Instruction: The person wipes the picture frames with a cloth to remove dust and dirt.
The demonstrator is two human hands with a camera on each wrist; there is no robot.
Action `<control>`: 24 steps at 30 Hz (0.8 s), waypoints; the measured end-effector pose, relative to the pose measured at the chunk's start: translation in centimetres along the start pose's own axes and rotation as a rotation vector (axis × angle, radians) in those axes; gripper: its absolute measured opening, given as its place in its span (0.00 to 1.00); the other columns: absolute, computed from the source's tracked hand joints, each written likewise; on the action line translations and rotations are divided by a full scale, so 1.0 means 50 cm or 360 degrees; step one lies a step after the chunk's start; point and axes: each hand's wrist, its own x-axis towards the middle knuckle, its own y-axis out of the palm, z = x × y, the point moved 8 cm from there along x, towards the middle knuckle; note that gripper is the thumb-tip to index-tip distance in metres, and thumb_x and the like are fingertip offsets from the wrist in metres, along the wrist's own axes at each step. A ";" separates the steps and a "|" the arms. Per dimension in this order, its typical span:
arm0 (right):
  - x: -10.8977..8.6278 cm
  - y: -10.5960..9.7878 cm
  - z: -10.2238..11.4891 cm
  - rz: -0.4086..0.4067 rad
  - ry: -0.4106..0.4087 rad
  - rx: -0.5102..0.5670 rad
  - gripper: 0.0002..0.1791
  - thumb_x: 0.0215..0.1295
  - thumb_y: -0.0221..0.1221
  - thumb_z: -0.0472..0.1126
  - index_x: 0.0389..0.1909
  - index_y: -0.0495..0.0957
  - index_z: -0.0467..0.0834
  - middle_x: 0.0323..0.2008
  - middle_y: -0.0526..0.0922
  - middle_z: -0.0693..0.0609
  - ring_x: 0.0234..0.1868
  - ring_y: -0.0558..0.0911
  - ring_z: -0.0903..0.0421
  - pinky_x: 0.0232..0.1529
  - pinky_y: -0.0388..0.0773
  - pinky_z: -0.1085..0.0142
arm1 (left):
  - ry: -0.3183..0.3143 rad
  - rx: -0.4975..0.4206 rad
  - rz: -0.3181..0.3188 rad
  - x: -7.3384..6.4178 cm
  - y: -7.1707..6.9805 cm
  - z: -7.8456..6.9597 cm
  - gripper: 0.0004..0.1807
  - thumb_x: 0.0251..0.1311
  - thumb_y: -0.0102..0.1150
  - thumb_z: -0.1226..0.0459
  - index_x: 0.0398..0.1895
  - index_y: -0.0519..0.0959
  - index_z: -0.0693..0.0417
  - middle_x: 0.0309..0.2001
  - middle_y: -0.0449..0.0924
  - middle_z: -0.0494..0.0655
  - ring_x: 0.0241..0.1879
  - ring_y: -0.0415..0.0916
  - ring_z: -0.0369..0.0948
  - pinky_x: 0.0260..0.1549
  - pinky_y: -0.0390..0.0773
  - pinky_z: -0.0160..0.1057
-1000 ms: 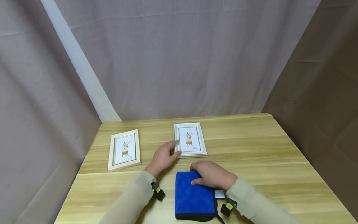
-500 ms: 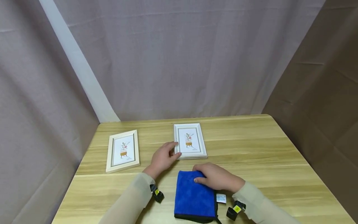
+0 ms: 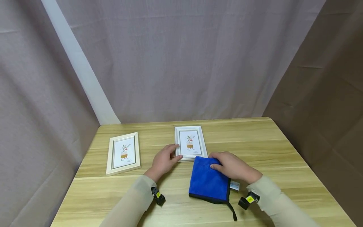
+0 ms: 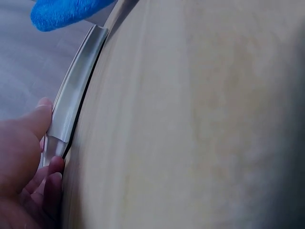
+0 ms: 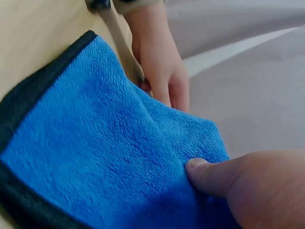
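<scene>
- White picture frame (image 3: pixel 190 142): on the table, middle of the far half; face up, long axis running away from the person, far end leaning slightly left. Rectangular, with stepped, glossy moulding.
- Printed picture (image 3: pixel 189 148) in it: potted plant with leaves and a red flower, pot towards the person, leaves towards the far edge.
- Blue cloth (image 3: pixel 209 181): folded to a near-square, set aslant, its far edge overlapping the frame's near right corner as seen from the head; contact with the frame cannot be told. Soft, plush pile, creased by the thumb.
- Black edging (image 3: pixel 208 198): along the cloth's near and right sides; a black loop (image 3: pixel 232 211) trails from the near right corner, pointing towards the person.
- White tag (image 3: pixel 234 185): at the cloth's right side.
- Left hand (image 3: pixel 164 160): narrow grip on the white frame's near left corner, thumb on the near moulding, fingers at the left edge.
- Right hand (image 3: pixel 233 166): pinches the cloth by its far right part, thumb on top, most fingers hidden.
- Cream picture frame (image 3: pixel 137 148): face up, well left of the white one, long axis also running away, slightly askew; similar plant print.
- Table (image 3: pixel 255 142): pale wood grain, rounded far corners.
</scene>
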 end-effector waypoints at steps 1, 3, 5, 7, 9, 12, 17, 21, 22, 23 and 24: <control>0.002 -0.008 -0.008 -0.0023 0.0011 -0.0030 0.12 0.82 0.65 0.43 0.59 0.85 0.45 0.46 0.89 0.57 0.42 0.83 0.61 0.49 0.87 0.53 | -0.0004 -0.0001 0.0003 0.000 0.000 0.001 0.32 0.77 0.67 0.45 0.77 0.78 0.46 0.56 0.81 0.44 0.39 0.74 0.38 0.41 0.78 0.43; 0.005 -0.021 -0.024 -0.0061 0.0030 -0.0090 0.12 0.81 0.65 0.43 0.59 0.85 0.44 0.47 0.89 0.55 0.43 0.84 0.59 0.50 0.87 0.51 | -0.0013 -0.0006 0.0013 0.000 0.001 0.001 0.33 0.77 0.67 0.45 0.78 0.77 0.47 0.58 0.81 0.45 0.40 0.74 0.38 0.43 0.78 0.43; 0.009 -0.031 -0.039 -0.0087 0.0046 -0.0137 0.12 0.81 0.65 0.42 0.59 0.85 0.43 0.48 0.89 0.52 0.45 0.85 0.56 0.53 0.87 0.48 | -0.0019 -0.0017 0.0020 -0.001 0.001 0.000 0.33 0.76 0.67 0.45 0.78 0.77 0.47 0.59 0.81 0.46 0.40 0.74 0.39 0.44 0.79 0.45; 0.013 -0.038 -0.053 -0.0108 0.0068 -0.0168 0.13 0.81 0.65 0.41 0.60 0.85 0.41 0.50 0.90 0.49 0.48 0.87 0.52 0.55 0.87 0.46 | -0.0019 -0.0031 0.0024 -0.002 0.001 -0.001 0.34 0.76 0.67 0.45 0.78 0.77 0.47 0.60 0.82 0.47 0.41 0.75 0.39 0.47 0.80 0.46; 0.017 -0.044 -0.065 -0.0135 0.0095 -0.0188 0.13 0.81 0.64 0.40 0.60 0.85 0.40 0.52 0.89 0.47 0.51 0.88 0.49 0.57 0.86 0.43 | -0.0019 -0.0041 0.0029 -0.002 0.001 -0.002 0.34 0.76 0.67 0.45 0.79 0.77 0.47 0.61 0.82 0.48 0.43 0.77 0.41 0.49 0.82 0.47; 0.025 -0.049 -0.078 -0.0185 0.0114 -0.0216 0.15 0.81 0.65 0.40 0.61 0.84 0.38 0.54 0.89 0.43 0.54 0.88 0.44 0.59 0.85 0.41 | -0.0018 -0.0040 0.0026 -0.003 0.001 -0.002 0.34 0.76 0.67 0.44 0.79 0.76 0.47 0.68 0.81 0.51 0.53 0.81 0.45 0.59 0.83 0.52; 0.029 -0.050 -0.073 -0.0362 0.0093 -0.0418 0.19 0.78 0.69 0.42 0.64 0.84 0.39 0.57 0.87 0.41 0.58 0.86 0.38 0.58 0.83 0.36 | -0.0030 -0.0038 0.0024 -0.003 0.001 -0.003 0.36 0.76 0.67 0.44 0.80 0.75 0.48 0.75 0.76 0.54 0.69 0.78 0.53 0.69 0.77 0.57; 0.014 -0.054 -0.036 -0.0554 0.0085 -0.0546 0.22 0.74 0.71 0.44 0.65 0.85 0.41 0.58 0.85 0.41 0.59 0.84 0.37 0.56 0.83 0.34 | -0.0048 -0.0045 0.0034 -0.005 0.002 -0.004 0.36 0.76 0.67 0.45 0.81 0.74 0.48 0.76 0.75 0.54 0.66 0.79 0.52 0.67 0.78 0.57; 0.009 -0.054 -0.023 -0.0584 0.0071 -0.0554 0.22 0.74 0.72 0.44 0.65 0.85 0.41 0.57 0.86 0.40 0.58 0.84 0.38 0.56 0.84 0.35 | -0.0050 -0.0044 0.0032 -0.005 0.002 -0.004 0.36 0.76 0.67 0.45 0.81 0.74 0.48 0.76 0.75 0.54 0.64 0.80 0.51 0.66 0.79 0.57; 0.005 -0.053 -0.009 -0.0599 0.0063 -0.0551 0.22 0.74 0.72 0.44 0.64 0.85 0.41 0.57 0.86 0.40 0.57 0.85 0.38 0.56 0.84 0.36 | -0.0050 -0.0041 0.0026 -0.005 0.001 -0.004 0.36 0.76 0.67 0.45 0.81 0.74 0.48 0.76 0.75 0.54 0.61 0.80 0.49 0.64 0.80 0.56; 0.003 -0.049 0.003 -0.0595 0.0058 -0.0551 0.23 0.74 0.71 0.45 0.65 0.85 0.40 0.56 0.86 0.40 0.56 0.86 0.39 0.56 0.85 0.38 | -0.0048 -0.0039 0.0018 -0.005 0.001 -0.004 0.36 0.77 0.67 0.46 0.81 0.74 0.48 0.75 0.75 0.54 0.58 0.80 0.47 0.61 0.82 0.54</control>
